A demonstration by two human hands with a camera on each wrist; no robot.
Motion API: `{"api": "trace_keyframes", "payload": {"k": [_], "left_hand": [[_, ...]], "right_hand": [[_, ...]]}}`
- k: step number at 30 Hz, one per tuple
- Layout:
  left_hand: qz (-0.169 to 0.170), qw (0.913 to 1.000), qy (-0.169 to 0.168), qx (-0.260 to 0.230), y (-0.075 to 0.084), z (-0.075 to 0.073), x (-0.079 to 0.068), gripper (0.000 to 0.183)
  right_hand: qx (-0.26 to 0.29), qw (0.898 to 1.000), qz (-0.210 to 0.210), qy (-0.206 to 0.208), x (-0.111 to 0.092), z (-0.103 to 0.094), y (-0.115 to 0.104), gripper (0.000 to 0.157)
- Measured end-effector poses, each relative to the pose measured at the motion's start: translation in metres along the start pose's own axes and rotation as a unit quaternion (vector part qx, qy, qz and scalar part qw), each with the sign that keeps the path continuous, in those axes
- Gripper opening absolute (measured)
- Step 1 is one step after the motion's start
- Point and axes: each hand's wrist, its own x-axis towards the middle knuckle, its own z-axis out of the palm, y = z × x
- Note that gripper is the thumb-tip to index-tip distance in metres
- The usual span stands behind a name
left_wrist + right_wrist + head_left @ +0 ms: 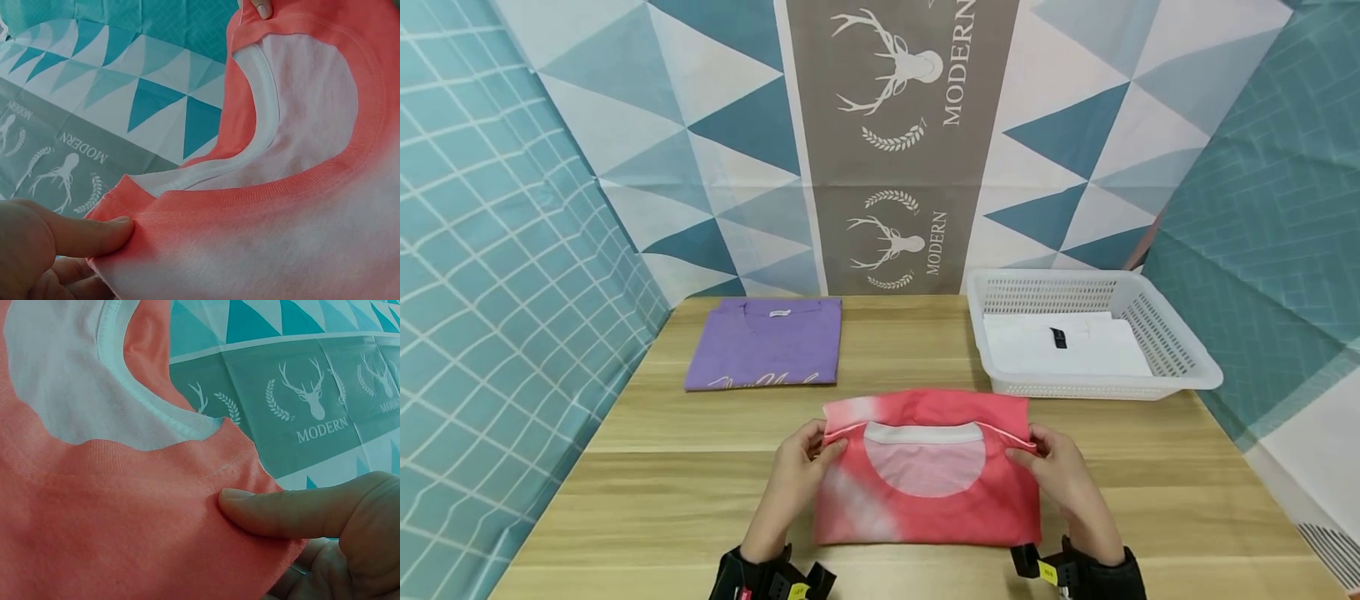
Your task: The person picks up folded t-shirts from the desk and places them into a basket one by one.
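Note:
A red and white tie-dye T-shirt (925, 508), folded into a rectangle, is in front of me with its round neckline toward the far side. My left hand (799, 462) pinches its left shoulder corner between thumb and fingers. At the opposite shoulder corner, my right hand (1060, 467) pinches the cloth the same way. Both wrist views show the thumb (115, 236) pressed on top of the fabric, with the other fingers partly hidden beneath. The pale inside of the collar (69, 369) shows between the two hands.
A folded purple T-shirt (775, 342) lies at the back left of the wooden table (647, 500). A white plastic basket (1180, 367) stands at the back right, with a folded white garment (1097, 350) bearing a black label inside. Patterned cloth hangs behind the table.

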Motion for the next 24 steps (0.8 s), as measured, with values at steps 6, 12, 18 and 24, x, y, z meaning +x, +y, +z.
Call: {"api": "trace_keyframes", "payload": {"k": [6, 12, 18, 24], "left_hand": [[0.006, 1.0000, 0.000, 0.007, 0.005, 0.003, 0.002, 0.008], [0.022, 0.9997, -0.009, -0.008, 0.015, 0.011, 0.005, 0.008], [0.039, 0.9987, -0.017, -0.027, 0.023, 0.021, 0.009, 0.007], [0.066, 0.9968, -0.027, -0.038, 0.031, 0.031, 0.015, 0.008]], "right_hand": [[-0.003, 1.000, 0.005, 0.004, 0.000, -0.005, 0.000, 0.025], [-0.007, 1.000, 0.006, 0.015, -0.001, -0.013, -0.002, 0.028], [-0.014, 0.999, 0.010, 0.029, 0.000, -0.023, -0.002, 0.028], [-0.023, 0.998, 0.018, 0.047, 0.001, -0.038, -0.002, 0.031]]}}
